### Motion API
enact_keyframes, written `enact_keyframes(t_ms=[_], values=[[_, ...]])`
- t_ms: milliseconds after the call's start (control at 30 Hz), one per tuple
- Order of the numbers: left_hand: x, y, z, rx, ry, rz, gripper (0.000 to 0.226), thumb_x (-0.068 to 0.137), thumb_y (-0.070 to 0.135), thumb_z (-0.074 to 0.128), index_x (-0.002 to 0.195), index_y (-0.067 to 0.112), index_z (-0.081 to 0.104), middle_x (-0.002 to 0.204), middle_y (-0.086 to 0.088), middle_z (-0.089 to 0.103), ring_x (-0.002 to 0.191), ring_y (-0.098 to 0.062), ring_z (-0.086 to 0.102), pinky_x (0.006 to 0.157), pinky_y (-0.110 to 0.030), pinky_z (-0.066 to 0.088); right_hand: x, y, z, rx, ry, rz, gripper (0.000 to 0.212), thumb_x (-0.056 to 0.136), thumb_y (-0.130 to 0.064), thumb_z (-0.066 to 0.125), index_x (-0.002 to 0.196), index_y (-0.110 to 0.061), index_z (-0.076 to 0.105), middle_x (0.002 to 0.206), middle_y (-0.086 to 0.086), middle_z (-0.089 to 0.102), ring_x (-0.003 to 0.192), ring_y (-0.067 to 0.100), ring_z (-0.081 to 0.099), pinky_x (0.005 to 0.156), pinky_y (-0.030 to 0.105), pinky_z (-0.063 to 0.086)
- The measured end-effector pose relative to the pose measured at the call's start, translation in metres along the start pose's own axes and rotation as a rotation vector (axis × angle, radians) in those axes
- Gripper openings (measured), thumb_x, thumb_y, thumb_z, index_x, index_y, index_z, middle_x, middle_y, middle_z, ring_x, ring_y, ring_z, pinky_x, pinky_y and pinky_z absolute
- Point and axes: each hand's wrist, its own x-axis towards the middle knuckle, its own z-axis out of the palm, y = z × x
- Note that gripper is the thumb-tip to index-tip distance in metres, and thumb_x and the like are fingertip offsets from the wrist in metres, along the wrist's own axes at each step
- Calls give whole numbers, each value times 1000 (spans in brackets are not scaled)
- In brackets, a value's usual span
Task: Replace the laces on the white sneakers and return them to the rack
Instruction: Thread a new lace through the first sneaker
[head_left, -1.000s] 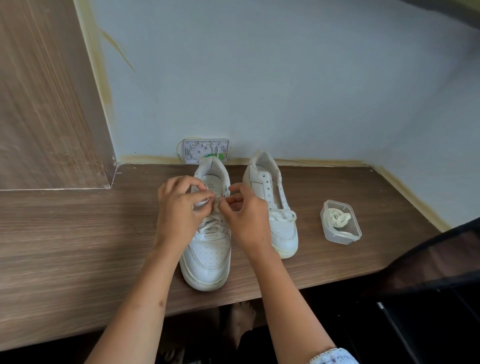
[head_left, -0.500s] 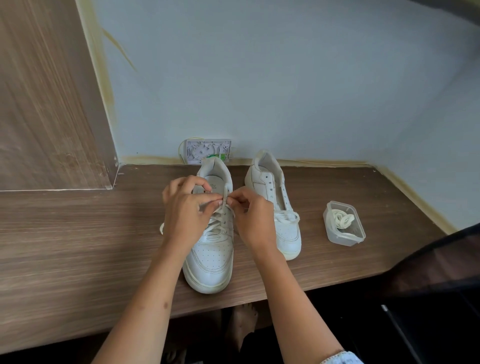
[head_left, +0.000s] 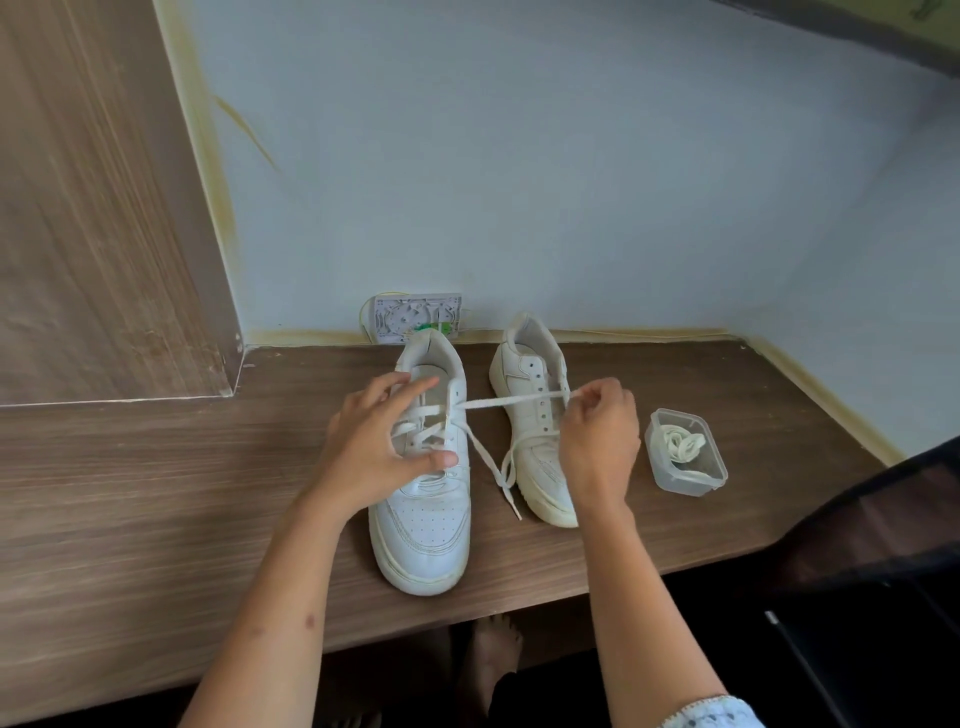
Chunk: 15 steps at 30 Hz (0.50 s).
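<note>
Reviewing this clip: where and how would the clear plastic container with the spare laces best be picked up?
Grip the clear container across its two long side walls, just under the rim, coming straight down from above. It sits upright and lidless on the desk, to the right of the sneakers, with open space all round it. The coiled laces lie low inside, so fingers should stay outside the walls.

You have one view only, a wide-angle camera worn on your head, looking forward and steeply down from close range. The brown wood-grain counter (head_left: 156, 493) fills the middle band of the frame, the pale blue wall (head_left: 519, 182) the upper part, and your forearms enter from the lower edge. Straight lines bow toward the corners.
</note>
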Motion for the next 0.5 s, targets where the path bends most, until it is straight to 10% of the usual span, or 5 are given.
enact_keyframes(t_ms=[133,267,500], values=[[-2,2,-5,2,-1,6,103,51,84,60,143,46,34,147,23,30,132,-12,31,111,-47,30,-13,-13,20,-99,-170,-282,28,96,-32,56,122,-23,58,124,2,53,109,28,44,86,35,29],[-1,4,-3,-63,-4,6,105,49,81,69,142,43,37,139,31,32,124,-3,35,108,-45,36,-33,-26,37,-127,-384,-518,10,96,-28,57,98,-21,64,100,-4,59,93,19,42,82,34,36],[-2,3,-6,-53,-27,13,97,54,76,73,138,46,38,140,29,34,128,-6,37,109,-48,34,-13,-17,19,119,-196,-194,22,92,-1,51,74,-13,53,76,-1,57,70,15,51,58,22,35]])
